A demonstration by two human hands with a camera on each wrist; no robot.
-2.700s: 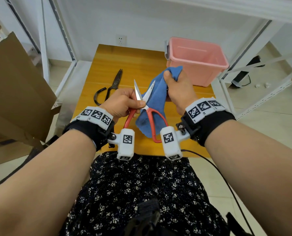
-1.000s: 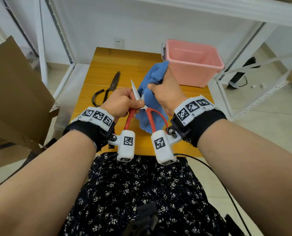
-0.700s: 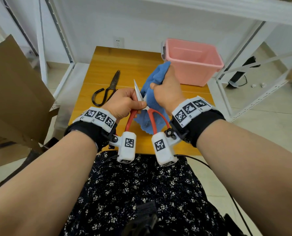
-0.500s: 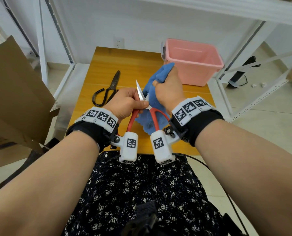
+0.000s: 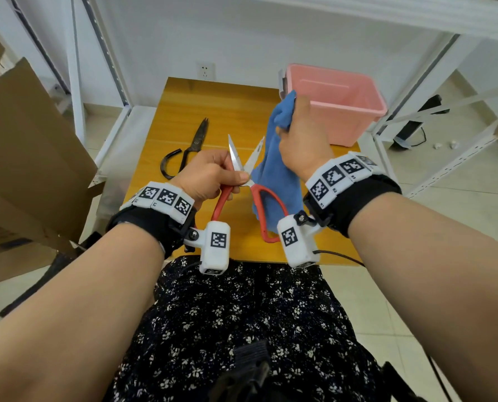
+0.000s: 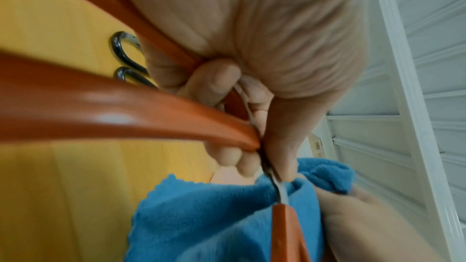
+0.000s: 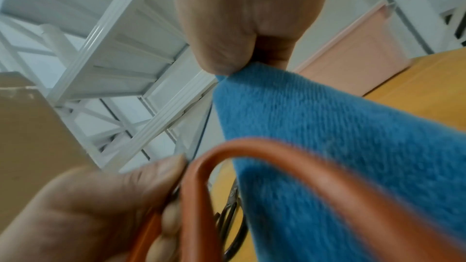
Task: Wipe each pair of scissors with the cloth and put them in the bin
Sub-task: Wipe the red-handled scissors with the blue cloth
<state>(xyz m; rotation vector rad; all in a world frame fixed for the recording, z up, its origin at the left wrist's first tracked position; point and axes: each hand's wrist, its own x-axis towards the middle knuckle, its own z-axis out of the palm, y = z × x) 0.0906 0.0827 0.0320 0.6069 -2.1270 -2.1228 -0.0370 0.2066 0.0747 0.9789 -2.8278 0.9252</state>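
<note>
My left hand (image 5: 213,175) grips the red-handled scissors (image 5: 259,204) near the pivot, their two blades spread open and pointing away from me. In the left wrist view the red handles (image 6: 126,113) run past my curled fingers (image 6: 221,87). My right hand (image 5: 303,140) holds the blue cloth (image 5: 276,169) bunched just past the right blade's tip, and the cloth hangs down behind the scissors. The right wrist view shows the blue cloth (image 7: 327,136) pinched at its top. Black scissors (image 5: 189,149) lie shut on the wooden table (image 5: 207,105). The pink bin (image 5: 334,103) stands at the table's far right.
White metal shelving frames (image 5: 76,68) flank the table on both sides. Brown cardboard (image 5: 24,155) leans at the left. A wall socket (image 5: 205,70) sits behind the table. My lap in a dark flowered fabric (image 5: 242,329) is below the table's near edge.
My right hand has slid the cloth up along the right blade and off past its tip. The bare right blade now shows again. The left hand keeps its hold on the scissors.
</note>
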